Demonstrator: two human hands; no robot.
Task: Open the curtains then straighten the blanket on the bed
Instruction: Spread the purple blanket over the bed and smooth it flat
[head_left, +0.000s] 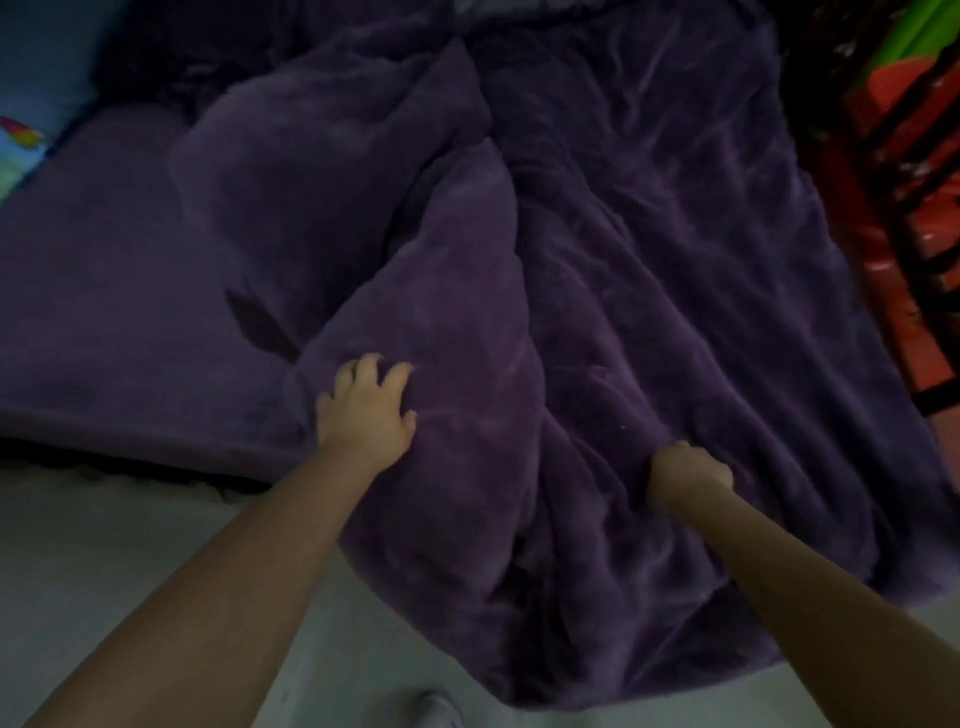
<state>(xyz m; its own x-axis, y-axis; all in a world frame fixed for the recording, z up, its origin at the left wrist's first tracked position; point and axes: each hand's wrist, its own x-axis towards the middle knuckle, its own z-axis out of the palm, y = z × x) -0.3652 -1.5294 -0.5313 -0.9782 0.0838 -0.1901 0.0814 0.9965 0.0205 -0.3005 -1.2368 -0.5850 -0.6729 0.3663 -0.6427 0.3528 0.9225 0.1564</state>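
Note:
A thick purple blanket (649, 270) lies rumpled over the bed, bunched into a raised fold down the middle, with its near end hanging over the foot onto the floor. My left hand (366, 410) presses on the raised fold with fingers curled into the fabric. My right hand (685, 475) is a closed fist gripping a pinch of blanket near the foot edge. The bed (104, 322) shows a smooth purple cover at the left. No curtains are in view.
A pale floor (104, 561) runs along the near side of the bed. A red and green cloth or furniture with dark bars (904, 171) stands at the right edge. A blue pillow or sheet (31, 104) lies at the far left. A foot (436, 712) shows at the bottom.

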